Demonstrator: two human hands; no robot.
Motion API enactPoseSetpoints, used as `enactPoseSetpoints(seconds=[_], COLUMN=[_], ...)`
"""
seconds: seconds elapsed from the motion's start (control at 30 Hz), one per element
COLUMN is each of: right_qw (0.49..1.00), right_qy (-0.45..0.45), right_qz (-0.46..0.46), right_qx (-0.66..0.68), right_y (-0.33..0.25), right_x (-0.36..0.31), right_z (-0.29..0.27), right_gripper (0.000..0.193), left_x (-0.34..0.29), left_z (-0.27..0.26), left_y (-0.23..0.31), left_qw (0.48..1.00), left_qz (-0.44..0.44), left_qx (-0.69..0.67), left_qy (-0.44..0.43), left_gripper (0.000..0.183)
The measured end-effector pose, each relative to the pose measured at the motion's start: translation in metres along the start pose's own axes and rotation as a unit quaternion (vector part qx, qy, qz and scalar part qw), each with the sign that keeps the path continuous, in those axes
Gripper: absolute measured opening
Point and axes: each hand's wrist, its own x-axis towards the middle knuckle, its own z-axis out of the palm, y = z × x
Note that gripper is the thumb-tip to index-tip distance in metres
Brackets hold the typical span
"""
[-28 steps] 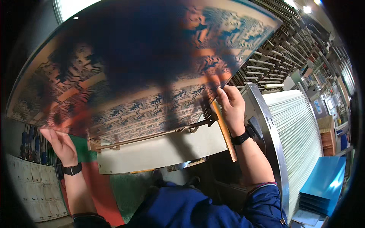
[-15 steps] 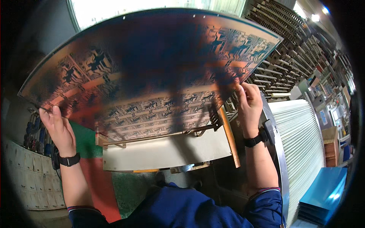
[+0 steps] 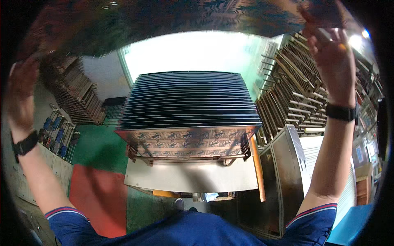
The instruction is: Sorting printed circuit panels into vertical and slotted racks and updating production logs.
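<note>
a patterned circuit panel point(image 3: 176, 18) is being held high between left hand point(image 3: 23, 96) and right hand point(image 3: 334, 67), opposite edges being pinched by closed, blurred fingers point(image 3: 314, 44); below, dark panels point(image 3: 191, 102) are being racked.

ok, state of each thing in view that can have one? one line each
Raised panel: held up, clear of the rack, blurred
Left grip: at the raised panel's left end, blurred
Right grip: at its right end, fingers unclear
Standing panels: on edge, in a spaced row
Rack: loaded
Left wristband: fastened
Right wristband: fastened
Lamp: lit
</note>
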Motion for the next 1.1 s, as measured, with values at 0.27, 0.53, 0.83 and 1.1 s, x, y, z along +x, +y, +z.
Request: enactPoseSetpoints(seconds=[0.27,0.53,0.83,1.1], right_qw=[0.956,0.919,0.901,0.910], right_qy=[0.221,0.310,0.325,0.342], right_qz=[0.080,0.200,0.223,0.163], right_qx=[-0.177,-0.140,-0.181,-0.166], right_y=[0.062,0.098,0.136,0.169], right_x=[-0.054,-0.161,-0.169,-0.163], right_z=[0.032,0.057,0.095,0.107], right_gripper=[0.070,0.049,0.039,0.038], left_x=[-0.095,-0.219,-0.281,-0.279], left_z=[0.103,0.145,0.117,0.118], left_y=[-0.107,-0.200,-0.255,-0.249], left_qw=[0.971,0.935,0.938,0.924], left_qz=[-0.237,-0.346,-0.318,-0.341], left_qx=[-0.014,-0.055,0.101,0.135], left_qy=[0.008,0.062,0.098,0.104], left_gripper=[0.061,0.031,0.027,0.037])
